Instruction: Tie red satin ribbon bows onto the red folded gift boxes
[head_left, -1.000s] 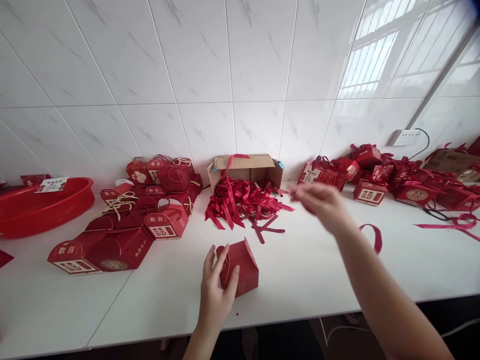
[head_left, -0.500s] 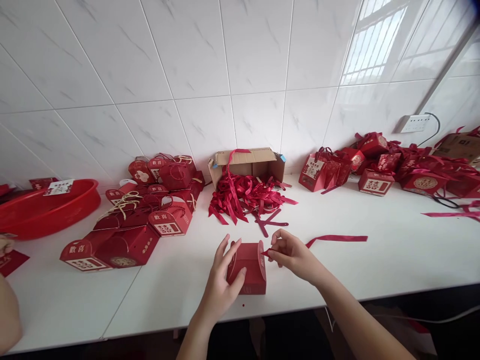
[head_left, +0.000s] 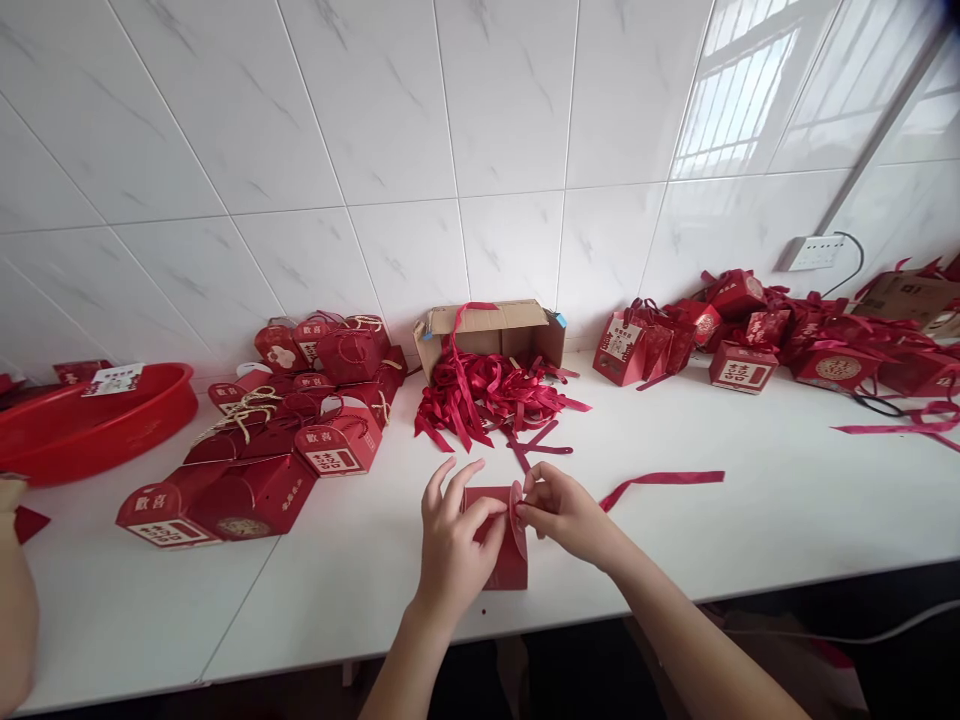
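The white desk (head_left: pixel 337 615) carries groups of red boxes, and the group at left (head_left: pixel 247 490) lies as it did half a second ago. The open carton (head_left: pixel 491 318) by the wall, with a heap of red ribbons (head_left: pixel 487 400) spilling from it, is also unchanged. The change is at the red box (head_left: pixel 511 575), which stands upright near the desk's front edge, between the two hands. The left hand (head_left: pixel 455 540), spread over the box a moment ago, has drawn its thumb and forefinger nearly together at the inner side of the right end flap (head_left: pixel 519 542); its other fingers are raised, and I cannot tell whether it grips anything. The right hand (head_left: pixel 566 512) has moved in against the flap's outer side, its fingers pinched, apparently on the loose ribbon (head_left: pixel 667 479) trailing behind it. The ribbon's tip no longer shows, so the threading seems under way, though whether it is through cannot be told.
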